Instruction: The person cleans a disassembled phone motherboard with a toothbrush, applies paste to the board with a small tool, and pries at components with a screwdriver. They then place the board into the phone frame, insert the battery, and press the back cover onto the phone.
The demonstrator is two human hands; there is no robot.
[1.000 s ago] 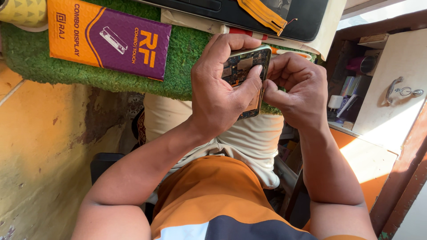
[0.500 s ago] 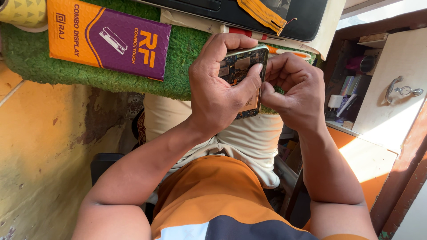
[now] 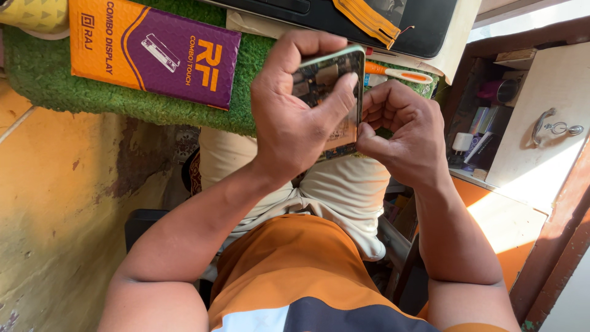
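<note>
My left hand (image 3: 294,120) grips an opened phone (image 3: 337,86) with a pale green frame; its bare circuit boards face me. The thumb lies across the phone's inside and the fingers wrap over its top. My right hand (image 3: 402,132) is curled against the phone's right edge, fingertips pressed to the frame. Whether it holds a small tool is hidden by the fingers. Both hands hover above my lap, in front of a green turf mat (image 3: 123,101).
An orange and purple flat box (image 3: 153,49) lies on the mat. Behind it are a black device (image 3: 344,15) with an orange flex strip (image 3: 367,18) and an orange-white tool (image 3: 399,75). On the right stands an open cupboard with a handled door (image 3: 550,126).
The phone has tipped slightly and shifted up. My left thumb has slid further across its inside, and the right fingers stay at its edge.
</note>
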